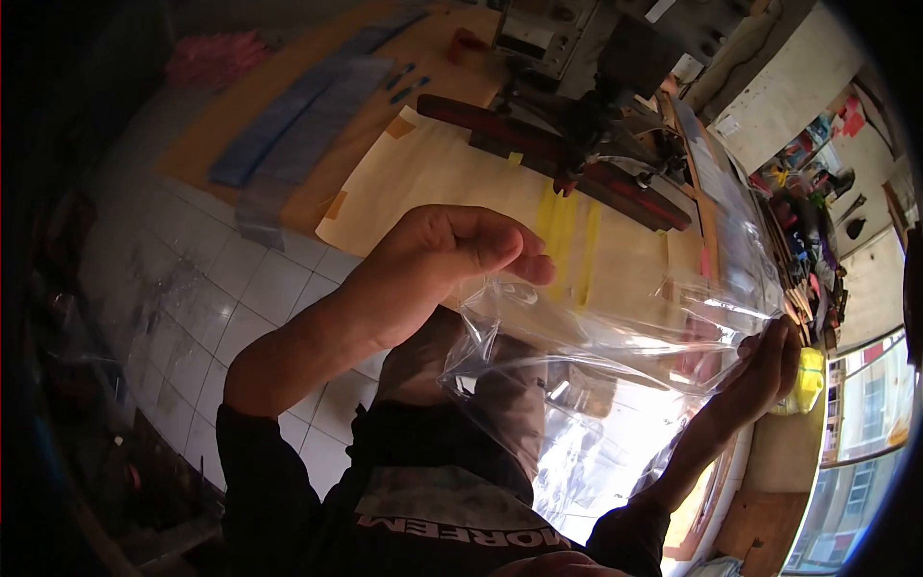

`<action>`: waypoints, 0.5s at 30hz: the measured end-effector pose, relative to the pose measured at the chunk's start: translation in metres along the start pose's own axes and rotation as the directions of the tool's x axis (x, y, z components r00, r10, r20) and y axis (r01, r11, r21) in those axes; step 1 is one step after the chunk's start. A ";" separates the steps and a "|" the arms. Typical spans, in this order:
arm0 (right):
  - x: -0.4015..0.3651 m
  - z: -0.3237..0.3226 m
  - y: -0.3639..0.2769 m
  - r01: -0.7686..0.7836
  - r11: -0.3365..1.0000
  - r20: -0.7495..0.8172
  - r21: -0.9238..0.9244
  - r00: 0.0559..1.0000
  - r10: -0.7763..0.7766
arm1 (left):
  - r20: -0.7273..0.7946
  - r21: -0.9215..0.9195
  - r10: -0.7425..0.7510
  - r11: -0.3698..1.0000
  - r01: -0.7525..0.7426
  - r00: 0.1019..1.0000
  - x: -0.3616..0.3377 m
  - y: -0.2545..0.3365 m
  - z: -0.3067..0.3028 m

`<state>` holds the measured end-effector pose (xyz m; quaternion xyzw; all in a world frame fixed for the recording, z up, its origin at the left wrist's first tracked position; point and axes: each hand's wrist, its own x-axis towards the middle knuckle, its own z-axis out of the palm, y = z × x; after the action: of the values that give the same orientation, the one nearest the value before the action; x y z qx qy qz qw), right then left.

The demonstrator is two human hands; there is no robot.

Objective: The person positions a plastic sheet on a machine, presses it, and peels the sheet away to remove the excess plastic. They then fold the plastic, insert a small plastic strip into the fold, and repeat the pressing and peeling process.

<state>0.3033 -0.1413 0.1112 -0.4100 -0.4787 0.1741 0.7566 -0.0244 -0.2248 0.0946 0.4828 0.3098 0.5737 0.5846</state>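
A clear plastic bag (577, 346) is stretched between both hands in front of my chest. My left hand (433, 255) pinches its upper left edge with the fingers closed on the film. At the right, my right hand (769, 370) grips the bag's other end. The film is crinkled and catches the light, and my dark printed shirt (433, 500) shows through and below it.
A machine (558, 48) with dark red bars (538, 135) stands on a wooden table (231, 115) beyond the hands. A cream sheet (452, 183) with yellow strips (562, 226) lies beneath it. Bluish plastic stacks (308, 115) lie far left. White floor tiles (221, 298) are at the left; a yellow object (812, 380) sits by a window.
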 end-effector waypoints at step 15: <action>-0.075 -0.050 -0.032 0.569 0.724 0.276 0.391 0.678 -0.682 | -0.388 0.329 -0.431 0.762 0.559 0.815 -0.032 0.032 0.002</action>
<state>0.3064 -0.2325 0.0823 -0.0660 -0.7061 0.0464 0.7035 -0.0393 -0.2598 0.1182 0.4094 0.6271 0.3784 0.5440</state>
